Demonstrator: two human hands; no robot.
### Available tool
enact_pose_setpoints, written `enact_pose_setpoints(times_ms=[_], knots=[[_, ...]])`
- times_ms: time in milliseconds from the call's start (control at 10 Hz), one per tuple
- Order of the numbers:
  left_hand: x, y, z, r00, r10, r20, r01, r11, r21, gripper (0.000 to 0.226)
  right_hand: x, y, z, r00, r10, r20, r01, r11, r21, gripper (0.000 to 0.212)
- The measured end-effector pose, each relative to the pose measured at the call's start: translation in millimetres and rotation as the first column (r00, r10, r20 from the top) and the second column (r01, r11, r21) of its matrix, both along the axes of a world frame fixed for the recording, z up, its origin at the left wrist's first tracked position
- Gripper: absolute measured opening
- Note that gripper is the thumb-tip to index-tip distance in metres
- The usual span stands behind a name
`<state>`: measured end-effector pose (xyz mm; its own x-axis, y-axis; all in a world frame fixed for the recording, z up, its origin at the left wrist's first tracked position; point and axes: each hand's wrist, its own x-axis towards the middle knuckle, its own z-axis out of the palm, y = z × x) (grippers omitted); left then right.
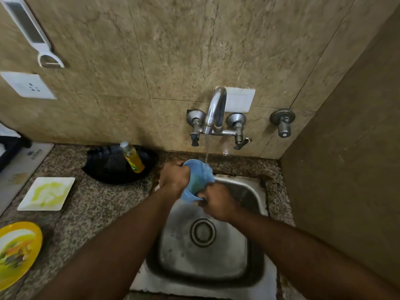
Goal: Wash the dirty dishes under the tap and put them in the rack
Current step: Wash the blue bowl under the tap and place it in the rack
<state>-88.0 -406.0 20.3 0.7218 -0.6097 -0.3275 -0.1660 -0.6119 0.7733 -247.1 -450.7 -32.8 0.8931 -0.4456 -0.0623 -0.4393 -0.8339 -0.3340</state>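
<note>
As we look from the left along the speckled bench, we see a yellow plate with food scraps at the edge, a smeared white square plate behind it, and a soap bottle leaning on a dark cloth by the wall. Over the steel sink, our left hand has its grip curled around the rim of the blue cup, which sits tilted under the tap in the running stream of water. Our right hand grips the cup's base from below.
</note>
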Motion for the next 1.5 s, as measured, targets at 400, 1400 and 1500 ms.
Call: enact_pose_setpoints(times_ms=[400,1400,1500], knots=[[43.9,-23.1,3.6,0.921,-0.293,-0.255,0.298,0.954,-0.020,0.045,7.2,-86.2,27.0,0.874,0.424,-0.235,-0.480,0.683,-0.550,0.021],[-25.9,34.9,-39.3,0.928,0.237,-0.287,-0.320,0.901,-0.291,0.061,20.5,-26.9,-2.3,0.960,0.140,-0.245,-0.228,0.895,-0.384,0.034],[-30.2,34.3,-35.6,0.962,0.232,-0.144,-0.270,0.889,-0.370,0.064,21.3,-19.0,-3.4,0.965,0.178,-0.191,-0.240,0.890,-0.388,0.035]])
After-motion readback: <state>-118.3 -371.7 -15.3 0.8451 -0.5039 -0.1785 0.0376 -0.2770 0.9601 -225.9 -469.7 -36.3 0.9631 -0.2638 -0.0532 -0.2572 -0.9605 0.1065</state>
